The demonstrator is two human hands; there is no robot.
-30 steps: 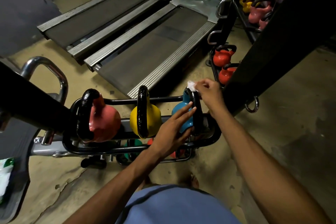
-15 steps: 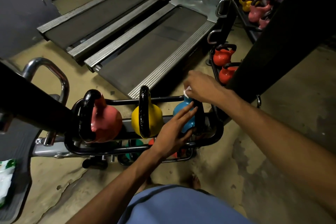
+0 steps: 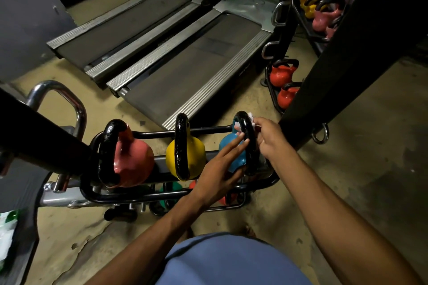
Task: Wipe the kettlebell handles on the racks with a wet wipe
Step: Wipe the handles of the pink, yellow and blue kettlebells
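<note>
Your right hand (image 3: 271, 139) is curled around a white wipe (image 3: 250, 115), pinching it against the top of the black handle (image 3: 251, 155) of the blue kettlebell (image 3: 225, 144); bits of the wipe show on both sides of the handle. Your left hand (image 3: 217, 173) lies open, fingers straight and spread, resting flat on the blue bell's body with its fingertips up against the handle. The blue bell sits at the right end of the near rack (image 3: 143, 195), a black tube frame, with a yellow kettlebell (image 3: 193, 157) in the middle and a pink kettlebell (image 3: 135, 162) at the left, all three upright with their handles up. Beyond the rack lie two treadmills (image 3: 185, 65) side by side, and farther right a second rack holds red kettlebells (image 3: 281, 74).
</note>
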